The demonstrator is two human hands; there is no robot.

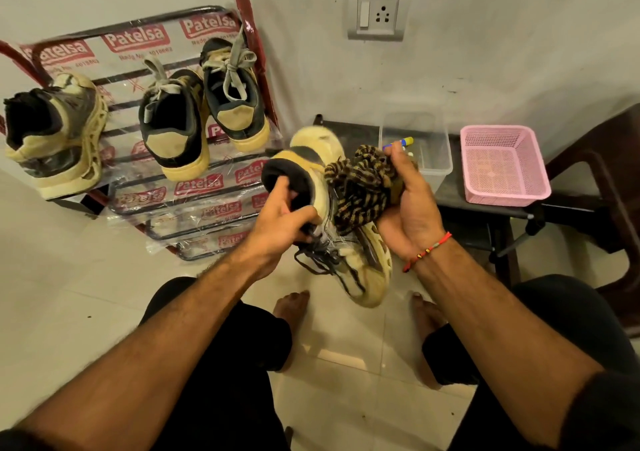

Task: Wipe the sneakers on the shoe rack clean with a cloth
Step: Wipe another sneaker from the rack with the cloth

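Head view: shoe rack (83, 37) stands up and to the left of both hands, w/ three sneakers on its top tier – a chunky cream one (55, 132) far left, and a tan-and-black pair (204, 104) nearer the hands. Low dark table (485, 205) sits just past the right hand, carrying a pink basket (504, 165) and a clear tub (420, 146).

The held sneaker (346, 243) is off the rack, in the air between the hands. Long axis runs from heel, up by the left fingers, down and toward the person to the toe, which hangs lowest, above the bare feet; laces dangle loose.

Left hand (277, 232) grips the shoe at its dark collar, fingers curled over the opening, thumb outside. Right hand (412, 208) is clenched round a bunched striped brown cloth (363, 187), pressed on the shoe's right side, approx at mid-length.

So cloth hand is on the shoe's right flank; the next wipe prob runs along that axis, heel-to-toe, while the left hand steadies. Three sneakers on the rack look not yet wiped – can't tell for sure.
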